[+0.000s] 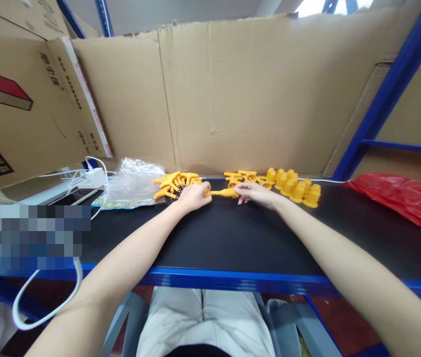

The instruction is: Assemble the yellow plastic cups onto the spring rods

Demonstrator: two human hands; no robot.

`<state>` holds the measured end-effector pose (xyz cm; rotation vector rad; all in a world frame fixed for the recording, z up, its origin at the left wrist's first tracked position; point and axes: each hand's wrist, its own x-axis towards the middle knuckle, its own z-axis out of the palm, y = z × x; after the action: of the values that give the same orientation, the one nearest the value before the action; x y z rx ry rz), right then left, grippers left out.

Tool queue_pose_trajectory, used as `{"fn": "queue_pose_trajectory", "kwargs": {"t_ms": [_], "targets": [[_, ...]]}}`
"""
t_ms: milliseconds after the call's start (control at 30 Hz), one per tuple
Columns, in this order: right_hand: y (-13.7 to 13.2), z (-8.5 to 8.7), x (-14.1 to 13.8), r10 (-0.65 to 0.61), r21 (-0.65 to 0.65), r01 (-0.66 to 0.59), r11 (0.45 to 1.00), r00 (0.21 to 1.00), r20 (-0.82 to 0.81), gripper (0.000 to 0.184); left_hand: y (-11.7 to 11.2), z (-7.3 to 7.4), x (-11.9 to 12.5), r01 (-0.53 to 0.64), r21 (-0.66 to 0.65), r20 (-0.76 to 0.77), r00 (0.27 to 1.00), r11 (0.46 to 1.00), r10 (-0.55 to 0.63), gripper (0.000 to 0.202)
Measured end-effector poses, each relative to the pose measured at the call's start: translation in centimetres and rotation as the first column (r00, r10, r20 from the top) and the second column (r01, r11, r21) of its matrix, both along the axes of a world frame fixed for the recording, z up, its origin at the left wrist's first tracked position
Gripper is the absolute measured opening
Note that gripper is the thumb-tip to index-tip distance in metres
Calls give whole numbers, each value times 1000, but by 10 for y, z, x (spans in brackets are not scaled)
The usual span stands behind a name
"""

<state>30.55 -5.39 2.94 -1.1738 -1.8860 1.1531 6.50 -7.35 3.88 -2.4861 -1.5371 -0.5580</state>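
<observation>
A yellow plastic corkscrew (pixel 227 192) lies level between my two hands, just above the black tabletop. My left hand (pixel 194 197) is closed around its handle end. A ribbed shaft shows between that fist and the wider body. On the far end of the body, my right hand (pixel 255 194) closes with thumb and fingers. Left of my left hand is a pile of yellow T-shaped handles (pixel 171 182), with small dark spirals among them. Behind my right hand lie several yellow corkscrews with round open bases (pixel 247 176). Yellow bell-shaped bodies (pixel 297 188) stand upright in rows to the right.
A clear plastic bag (pixel 132 181) lies at the left, near a white charger (pixel 95 177) with cables. Red plastic (pixel 403 198) covers the far right. Cardboard (pixel 255 99) walls the back, and a blue edge (pixel 233 280) runs along the table's front.
</observation>
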Motion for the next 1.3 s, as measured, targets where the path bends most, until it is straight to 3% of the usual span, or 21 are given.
{"fn": "queue_pose_trajectory", "kwargs": {"t_ms": [200,400,467,600,700,800,900,1033,1167,1300], "targets": [[-2,3,-2,-80,-29,77,997,989,-124,24,-2,1,-1,31,34,12,999,999,-31,41],[9,12,10,-267,101,297,950,934,-239,29,-2,2,-1,-40,71,106,994,997,32,51],[14,15,19,-369,236,435,869,888,-275,32,-1,2,-1,-49,78,121,992,996,39,50],[20,18,41,-581,544,602,585,779,-238,36,-3,3,0,-29,72,92,996,997,22,47],[20,15,55,-694,721,554,416,706,-142,31,-4,3,2,-23,56,71,997,998,19,46],[20,8,62,-742,832,436,342,669,-46,27,-5,2,3,-17,59,63,998,998,13,45],[21,1,61,-761,874,337,350,646,56,27,-3,1,3,-1,68,58,998,998,-3,44],[20,-4,54,-773,884,216,414,596,216,26,-2,-2,2,9,62,48,999,998,-12,44],[20,-7,51,-761,856,150,495,550,344,28,-1,-3,2,21,47,52,998,999,-23,43],[26,-12,51,-699,784,111,610,542,467,26,-2,-2,2,35,32,57,998,999,-36,43]]}}
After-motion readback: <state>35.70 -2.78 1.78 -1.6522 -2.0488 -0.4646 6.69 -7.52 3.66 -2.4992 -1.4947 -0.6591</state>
